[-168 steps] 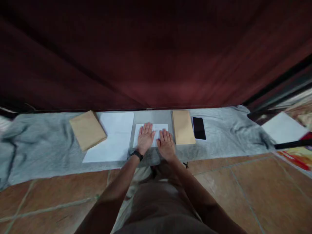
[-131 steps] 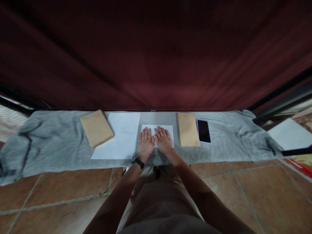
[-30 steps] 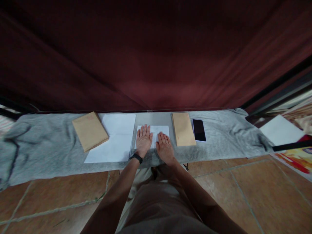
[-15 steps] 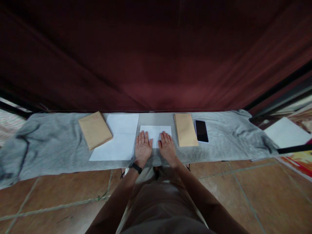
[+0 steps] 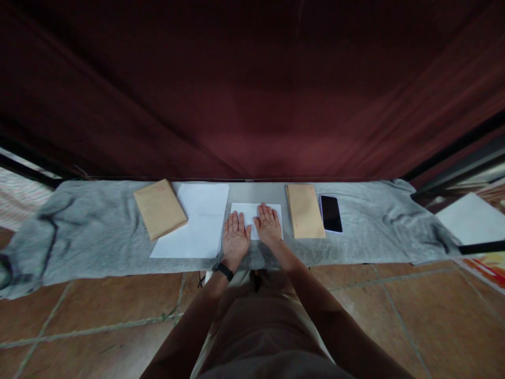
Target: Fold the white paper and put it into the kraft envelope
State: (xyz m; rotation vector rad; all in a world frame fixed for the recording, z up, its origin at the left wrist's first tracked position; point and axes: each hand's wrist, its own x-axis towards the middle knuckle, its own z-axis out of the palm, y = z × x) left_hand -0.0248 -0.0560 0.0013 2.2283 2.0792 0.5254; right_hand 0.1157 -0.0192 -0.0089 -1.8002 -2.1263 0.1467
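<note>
A small folded white paper (image 5: 246, 211) lies on the grey cloth (image 5: 355, 237) in front of me. My left hand (image 5: 235, 237) lies flat on its near left part, fingers stretched out, a black band on the wrist. My right hand (image 5: 269, 225) presses flat on the paper's right half, fingers together and extended. Neither hand grips anything.
A larger white sheet (image 5: 197, 221) lies left of the folded paper, with a brown envelope (image 5: 160, 208) overlapping its left edge. Another brown envelope (image 5: 305, 210) and a black phone (image 5: 331, 213) lie to the right. A dark red curtain (image 5: 252, 89) hangs behind. Tiled floor lies below.
Both hands have been sliding over the folded paper. Since half a second ago my right hand moved forward onto the paper's right half; my left hand stays near its lower left.
</note>
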